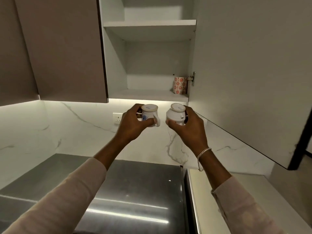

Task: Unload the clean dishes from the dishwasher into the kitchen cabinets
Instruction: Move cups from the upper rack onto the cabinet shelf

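Below the open cabinet (148, 96) — left hand (131, 124) is gripping blue-flowered cup (149, 114), right hand (190, 127) is gripping white cup (174, 115); fingers (148, 122) curling round each.

My left cup (148, 114) and right cup (174, 115) are glossy glazed ceramic; the worktop (135, 191) is brushed metal, streakily shiny; the backsplash (67, 129) smooth, marble-veined; cabinet shelf (148, 95) matt; my bracelet (202, 154) shiny metal; my sleeve (67, 200) soft cloth.

We could not read the tiny print under the white ceramic mug with a blue flower (148, 114) or the second white ceramic mug (175, 115); the left hand (131, 124) and right hand (192, 125) partly hid their sides. The top edge cut off the white cabinet (149, 23).
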